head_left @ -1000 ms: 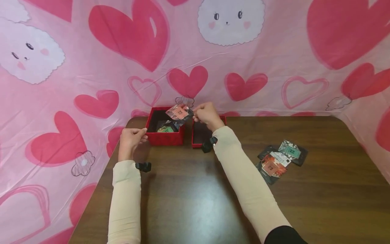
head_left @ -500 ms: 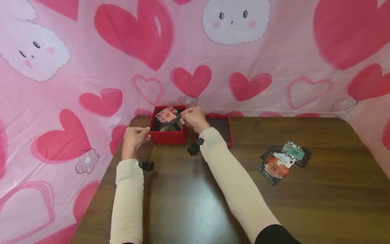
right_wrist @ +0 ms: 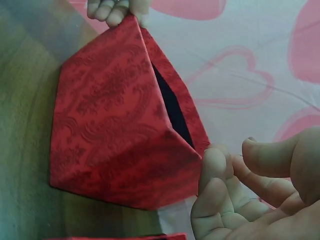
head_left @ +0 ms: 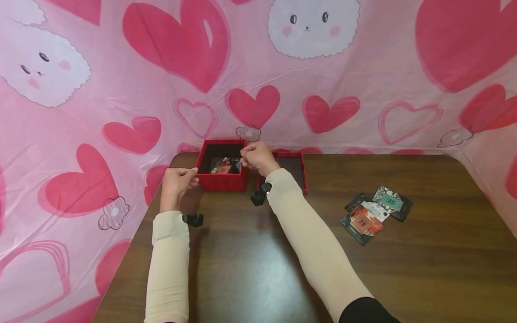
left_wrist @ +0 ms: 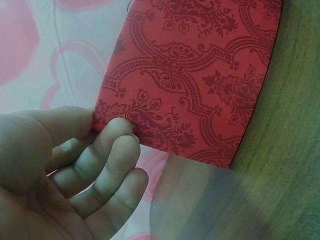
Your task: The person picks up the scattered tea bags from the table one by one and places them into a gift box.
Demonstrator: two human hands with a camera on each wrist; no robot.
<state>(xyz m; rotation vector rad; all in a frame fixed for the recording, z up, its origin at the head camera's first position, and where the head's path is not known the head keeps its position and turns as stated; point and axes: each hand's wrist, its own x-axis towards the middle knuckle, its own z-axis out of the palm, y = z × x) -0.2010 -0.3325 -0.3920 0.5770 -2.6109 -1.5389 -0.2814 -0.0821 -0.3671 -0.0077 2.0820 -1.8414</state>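
A red patterned box [head_left: 223, 181] with a dark inside stands uncovered at the table's back left. My left hand [head_left: 176, 184] pinches its near left corner; in the left wrist view, the thumb and index finger [left_wrist: 117, 132] lie on either side of that corner. At the right rim is my right hand [head_left: 258, 157], thumb apart from the loosely bent fingers and nothing between them. In the right wrist view, the right fingertips [right_wrist: 212, 162] are close against the box corner; contact is unclear. Inside the box lies a flat packet with an orange label [head_left: 224, 168], partly hidden by the front wall.
Just right of the box lies the red lid [head_left: 304, 172], its dark inside up, partly behind the right wrist. Several flat dark packets with orange and teal labels [head_left: 365, 222] overlap on the wooden table [head_left: 258, 269] at the right. A pink heart-patterned cloth [head_left: 331, 76] hangs behind.
The right hand has moved left to the box's rim and let go of the orange-labelled packet, which has dropped inside. My left hand has stayed on the box corner.
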